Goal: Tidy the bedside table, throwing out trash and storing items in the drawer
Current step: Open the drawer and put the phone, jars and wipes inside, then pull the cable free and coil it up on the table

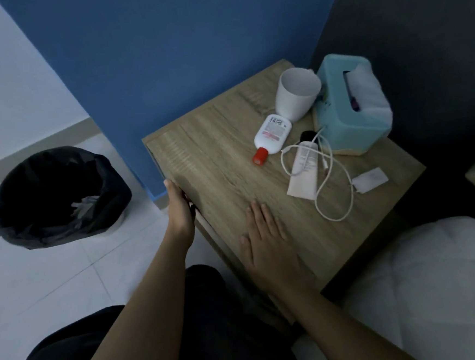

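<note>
L hand [179, 204] grips the front-left edge of the bedside table [212, 164], fingers curled over and under the lip, closed on the edge; whether that's the drawer front can't tell, it's in shadow. R hand [267, 243] lies flat, palm down on the tabletop near the front edge, fingers spread a bit, holding nothing.

Out from the R hand, further back on the top: a pale tube [304, 171] w/ black cap lying flat, a white cable [330, 178] looped over and around it, its plug end touching a small white charger block [370, 180] to the right. Left of the tube, a white bottle [272, 134] w/ red cap on its side, cap pointing toward the front, base touching a white cup [297, 92]. Cup stands upright, looks empty. Just beside it on the right, a teal tissue box [350, 105] w/ white tissue sticking out the top, at the back-right corner.

On the floor, left of the table & well apart from it, a bin [55, 197] w/ black liner, some crumpled stuff inside. Blue wall behind, white bedding at lower right.
</note>
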